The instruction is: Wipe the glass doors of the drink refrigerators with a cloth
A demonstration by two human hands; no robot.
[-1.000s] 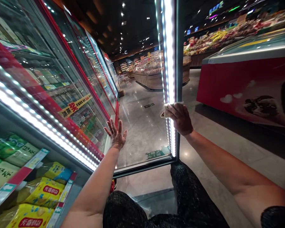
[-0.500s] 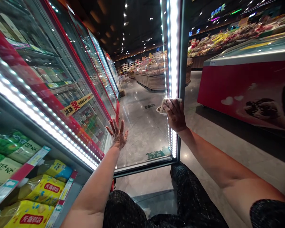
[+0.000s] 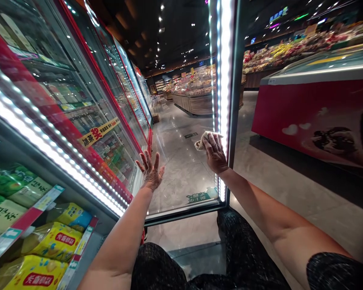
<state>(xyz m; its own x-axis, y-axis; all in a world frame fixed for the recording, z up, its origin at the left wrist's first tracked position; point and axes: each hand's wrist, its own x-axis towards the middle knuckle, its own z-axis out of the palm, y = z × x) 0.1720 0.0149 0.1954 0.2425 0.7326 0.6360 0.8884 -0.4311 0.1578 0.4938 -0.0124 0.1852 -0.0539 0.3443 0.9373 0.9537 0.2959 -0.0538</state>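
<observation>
My right hand (image 3: 216,155) presses a beige cloth (image 3: 204,141) against the glass door (image 3: 181,169), just left of the bright light strip on its right frame. The cloth is bunched under the fingers and sticks out past them on the left. Spread wide, my left hand (image 3: 151,171) has its palm toward the glass near the door's hinge side. It holds nothing. The door stands swung out from the fridge, with its lower edge (image 3: 184,213) above my knees.
At the lower left, fridge shelves hold yellow-labelled bottles (image 3: 53,241) and green-labelled bottles (image 3: 9,213). More red-framed fridges (image 3: 117,92) line the left. A red chest freezer (image 3: 314,112) stands on the right, with produce displays (image 3: 196,96) behind the glass.
My right hand and the cloth have slid left and slightly down, off the light strip onto the clear glass. My left hand has stayed nearly still.
</observation>
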